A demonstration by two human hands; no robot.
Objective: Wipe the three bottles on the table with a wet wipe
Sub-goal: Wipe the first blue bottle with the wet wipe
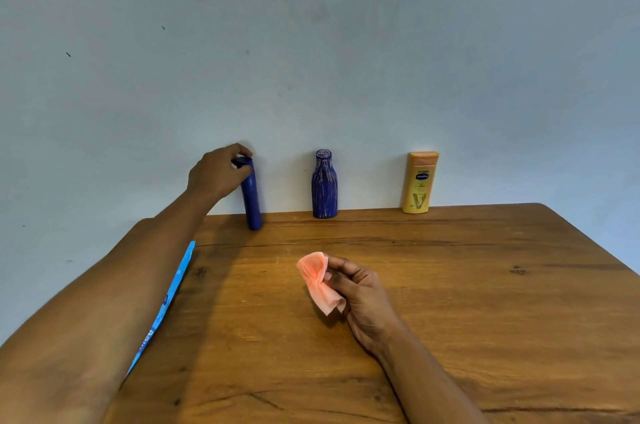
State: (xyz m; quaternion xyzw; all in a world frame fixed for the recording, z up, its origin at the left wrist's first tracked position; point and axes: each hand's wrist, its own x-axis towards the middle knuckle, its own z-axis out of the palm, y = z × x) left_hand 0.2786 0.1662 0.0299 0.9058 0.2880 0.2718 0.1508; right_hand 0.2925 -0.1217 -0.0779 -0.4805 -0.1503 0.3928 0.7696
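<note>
At left of centre in the frame, the slim blue bottle (251, 197), slightly tilted, is gripped near its cap by the curled fingers of the left hand (216, 174). Right of it along the wall, the streaked blue bottle (324, 185) and the yellow lotion bottle (419, 183) are stood upright on the wooden table (450, 285). At lower centre, the pink wet wipe (318, 280) is pinched in the right hand (360, 299). A blue packet (169, 295) is partly hidden by the left forearm.

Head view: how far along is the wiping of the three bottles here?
Done: a pink wet wipe is out and pinched in the right hand, apart from every bottle. In hand: the left hand grips the top of the slim blue bottle, which tilts. Left, as far as shows: wiping it, the patterned blue bottle and the yellow lotion bottle, both standing untouched.
</note>
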